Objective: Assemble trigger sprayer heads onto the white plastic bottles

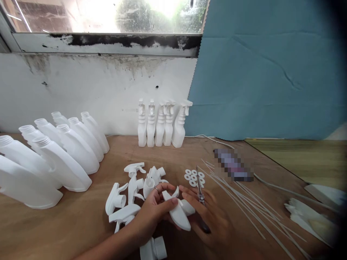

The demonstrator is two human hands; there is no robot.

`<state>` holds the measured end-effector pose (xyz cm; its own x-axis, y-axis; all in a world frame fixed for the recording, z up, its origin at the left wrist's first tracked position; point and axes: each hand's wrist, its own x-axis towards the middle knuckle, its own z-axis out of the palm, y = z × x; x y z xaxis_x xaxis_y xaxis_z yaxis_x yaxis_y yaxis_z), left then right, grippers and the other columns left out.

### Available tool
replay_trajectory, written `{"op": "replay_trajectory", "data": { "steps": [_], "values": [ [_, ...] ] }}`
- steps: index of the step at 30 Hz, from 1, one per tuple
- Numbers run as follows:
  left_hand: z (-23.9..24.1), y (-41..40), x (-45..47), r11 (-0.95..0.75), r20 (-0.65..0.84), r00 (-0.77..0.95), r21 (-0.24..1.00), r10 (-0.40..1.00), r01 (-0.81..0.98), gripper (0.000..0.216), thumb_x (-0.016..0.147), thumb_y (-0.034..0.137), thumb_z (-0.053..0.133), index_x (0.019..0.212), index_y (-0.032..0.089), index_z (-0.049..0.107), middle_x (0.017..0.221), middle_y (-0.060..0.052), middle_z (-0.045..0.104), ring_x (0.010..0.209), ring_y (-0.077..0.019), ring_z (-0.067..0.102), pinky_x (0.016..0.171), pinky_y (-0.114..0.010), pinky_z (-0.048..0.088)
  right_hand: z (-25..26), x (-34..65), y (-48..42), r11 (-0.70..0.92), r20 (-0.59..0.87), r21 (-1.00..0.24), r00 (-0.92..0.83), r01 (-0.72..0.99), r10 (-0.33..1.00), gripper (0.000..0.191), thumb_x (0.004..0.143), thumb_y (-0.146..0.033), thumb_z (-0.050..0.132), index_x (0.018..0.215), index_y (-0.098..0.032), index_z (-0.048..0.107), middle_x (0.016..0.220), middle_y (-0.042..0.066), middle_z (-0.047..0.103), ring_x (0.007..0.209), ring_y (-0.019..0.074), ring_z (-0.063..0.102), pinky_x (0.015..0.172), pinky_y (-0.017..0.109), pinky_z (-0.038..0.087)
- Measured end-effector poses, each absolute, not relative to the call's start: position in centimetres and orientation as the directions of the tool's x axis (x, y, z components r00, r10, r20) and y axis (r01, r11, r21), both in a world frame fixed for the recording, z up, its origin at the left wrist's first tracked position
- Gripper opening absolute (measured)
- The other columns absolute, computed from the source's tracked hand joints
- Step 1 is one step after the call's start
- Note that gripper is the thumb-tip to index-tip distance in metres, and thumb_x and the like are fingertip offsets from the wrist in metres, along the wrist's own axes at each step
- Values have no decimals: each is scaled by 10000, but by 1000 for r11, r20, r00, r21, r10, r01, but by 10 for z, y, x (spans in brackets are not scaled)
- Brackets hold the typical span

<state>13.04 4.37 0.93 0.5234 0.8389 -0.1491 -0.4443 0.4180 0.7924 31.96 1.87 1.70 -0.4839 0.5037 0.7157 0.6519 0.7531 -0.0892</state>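
Note:
My left hand (pixel 159 204), with a ring on one finger, is closed on a white trigger spray head (pixel 180 215) above the table's front. My right hand (pixel 214 220) is closed round a screwdriver (pixel 200 196), its thin shaft pointing up and its dark handle end showing below the fingers. The right fingertips reach to the spray head's collar; whether they grip it I cannot tell. Several loose spray heads (pixel 116 200) lie left of and behind my left hand, and another spray head (pixel 153 249) lies nearer me. Small white ring washers (pixel 193 173) lie beyond my right hand.
Uncapped white bottles (pixel 78 155) stand in rows at the left. Against the wall stand several spray bottles (pixel 179 126) with heads on. Thin white tubes (pixel 244 200) spread across the right, near a blurred flat object (pixel 233 164), a cable (pixel 282 187) and a crumpled plastic bag (pixel 306 216).

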Motion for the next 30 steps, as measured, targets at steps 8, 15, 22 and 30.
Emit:
{"op": "replay_trajectory", "data": {
  "steps": [8, 15, 22, 30],
  "values": [
    [14, 43, 125, 429, -124, 478, 671, 869, -605, 304, 705, 197, 530, 998, 226, 451, 794, 0, 562, 610, -160, 600, 514, -289, 530, 28, 332, 10, 715, 731, -369, -289, 594, 618, 399, 974, -284, 400, 1365, -239, 470, 818, 32, 724, 773, 191, 696, 808, 341, 554],
    [22, 44, 124, 407, -156, 441, 721, 884, -560, 226, 848, 414, 487, 878, 218, 378, 585, 26, 504, 387, -89, 430, 308, -144, 309, 33, 328, -1, 600, 583, -764, -142, 239, 800, 296, 975, -361, 407, 1142, -247, 624, 750, 34, 654, 634, 162, 636, 561, 258, 539],
    [23, 42, 125, 388, -173, 418, 769, 892, -509, 396, 792, 459, 646, 871, 245, 322, 542, 90, 463, 277, -31, 270, 246, -117, 179, 43, 311, -8, 640, 601, -747, -227, 180, 766, 181, 937, -271, 474, 988, -217, 640, 776, 53, 658, 693, 170, 649, 601, 265, 552],
    [19, 41, 125, 372, -181, 405, 803, 896, -465, 428, 780, 377, 681, 913, 268, 289, 547, 101, 468, 301, -37, 300, 241, -98, 208, 43, 305, -10, 853, 753, -310, -439, 421, 490, 294, 878, -105, 511, 1152, -192, 573, 816, 76, 717, 719, 190, 690, 652, 306, 588]
  ]
}}
